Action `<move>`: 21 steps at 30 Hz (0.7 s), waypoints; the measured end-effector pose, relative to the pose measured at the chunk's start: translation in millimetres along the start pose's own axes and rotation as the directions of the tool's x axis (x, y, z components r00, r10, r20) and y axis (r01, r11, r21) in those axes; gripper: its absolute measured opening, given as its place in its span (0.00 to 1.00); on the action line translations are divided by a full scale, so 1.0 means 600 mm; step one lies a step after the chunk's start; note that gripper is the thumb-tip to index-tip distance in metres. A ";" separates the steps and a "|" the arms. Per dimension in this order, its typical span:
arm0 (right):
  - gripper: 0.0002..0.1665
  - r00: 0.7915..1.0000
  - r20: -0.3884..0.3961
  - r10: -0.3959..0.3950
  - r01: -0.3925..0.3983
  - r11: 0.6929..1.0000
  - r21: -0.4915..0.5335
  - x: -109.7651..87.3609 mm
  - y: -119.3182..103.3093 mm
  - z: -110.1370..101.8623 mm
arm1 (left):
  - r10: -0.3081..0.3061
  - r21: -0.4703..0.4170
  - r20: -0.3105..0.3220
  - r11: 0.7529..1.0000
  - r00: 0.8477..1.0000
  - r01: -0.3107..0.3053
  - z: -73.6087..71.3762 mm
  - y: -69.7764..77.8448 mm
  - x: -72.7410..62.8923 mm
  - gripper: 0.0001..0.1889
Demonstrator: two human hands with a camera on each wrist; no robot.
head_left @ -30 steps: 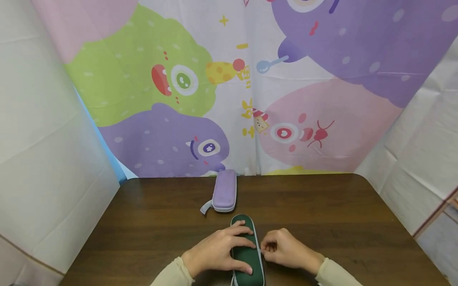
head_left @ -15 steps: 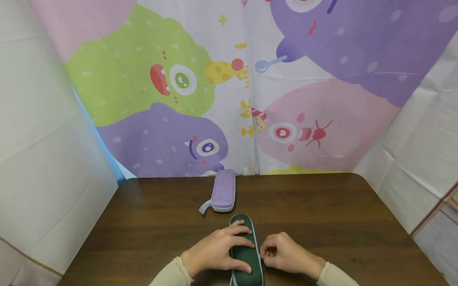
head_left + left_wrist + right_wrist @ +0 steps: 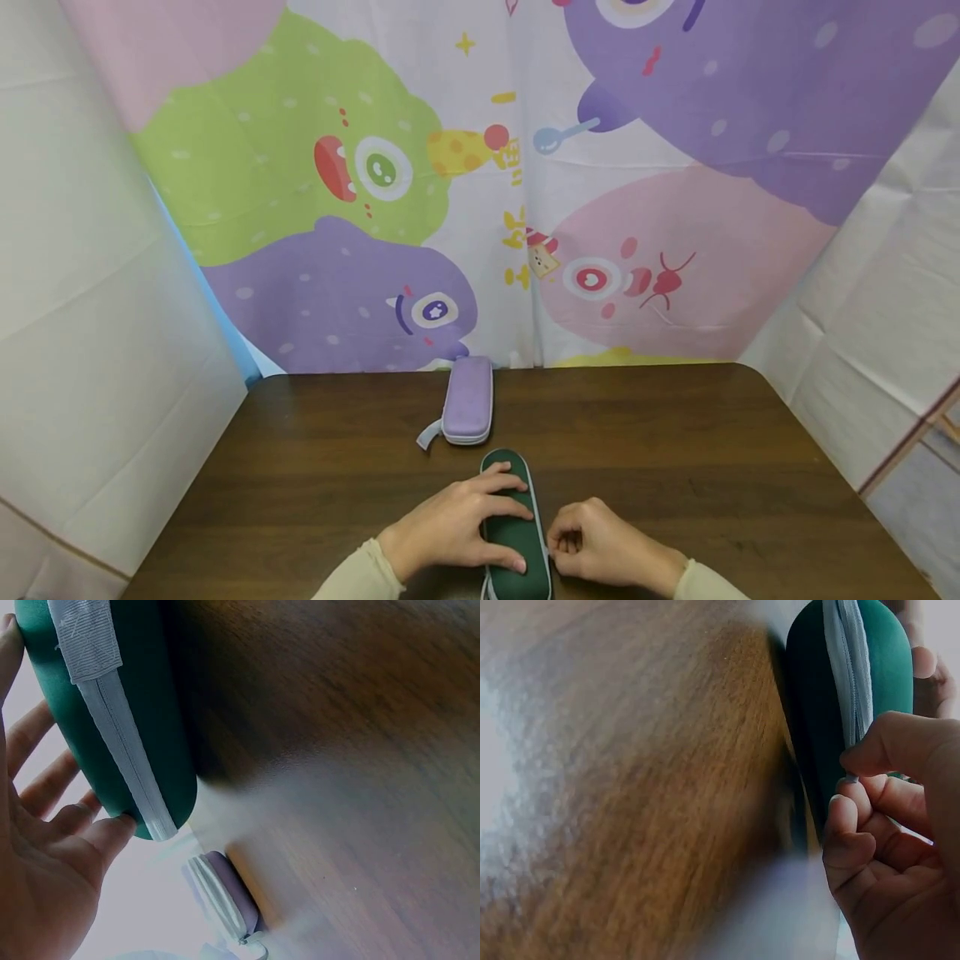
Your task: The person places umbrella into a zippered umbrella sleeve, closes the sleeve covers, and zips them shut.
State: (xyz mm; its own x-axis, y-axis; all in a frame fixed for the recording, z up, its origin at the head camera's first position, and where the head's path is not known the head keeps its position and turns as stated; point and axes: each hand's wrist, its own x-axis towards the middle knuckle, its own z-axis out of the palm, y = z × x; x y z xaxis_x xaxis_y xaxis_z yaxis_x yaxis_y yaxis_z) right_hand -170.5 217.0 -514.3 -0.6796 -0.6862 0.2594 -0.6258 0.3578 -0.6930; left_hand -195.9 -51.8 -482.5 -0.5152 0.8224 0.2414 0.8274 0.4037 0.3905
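A long green zip case (image 3: 516,532) with rounded ends lies on the table, pointing away from me. My left hand (image 3: 453,527) rests over its top with fingers spread, the tips pressing the lid. At the case's right side, my right hand (image 3: 600,542) pinches a small zipper pull (image 3: 852,778) between thumb and bent forefinger. Most of the pull is hidden by the fingertips. In the right wrist view the grey zipper (image 3: 847,667) runs along the side beyond the hand. The left wrist view shows a grey fabric tab (image 3: 88,641) on the case's other side.
Behind the green case, near the back edge, lies a purple zip case (image 3: 469,398) with a pale strap (image 3: 430,434) at its left. The brown wooden table (image 3: 697,450) ends at a cartoon-print curtain (image 3: 360,275), and white sheets hang on both sides.
My right hand has slid a little toward me along the green case's side, still pinching the zipper pull. The left hand keeps its place on the lid.
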 end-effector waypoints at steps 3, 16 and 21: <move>0.13 1.000 0.009 0.002 -0.002 1.000 0.013 -0.002 0.001 0.001 | -0.003 0.000 -0.002 1.000 1.000 0.003 -0.002 0.001 -0.001 0.29; 0.11 0.998 0.051 -0.020 0.019 0.999 0.031 -0.008 -0.008 0.000 | -0.008 0.016 -0.012 1.000 1.000 0.008 -0.001 0.000 -0.003 0.28; 0.10 0.997 0.074 -0.014 0.010 0.999 0.048 -0.013 -0.011 0.002 | -0.010 0.008 -0.010 1.000 1.000 0.010 0.000 0.000 -0.004 0.29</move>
State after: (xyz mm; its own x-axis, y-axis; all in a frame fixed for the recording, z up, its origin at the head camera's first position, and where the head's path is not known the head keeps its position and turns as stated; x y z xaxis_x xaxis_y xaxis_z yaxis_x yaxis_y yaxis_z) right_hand -160.5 219.2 -512.3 -0.6408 -0.7360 0.2184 -0.6137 0.3202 -0.7217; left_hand -194.6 -53.6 -483.2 -0.5257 0.8143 0.2460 0.8237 0.4151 0.3862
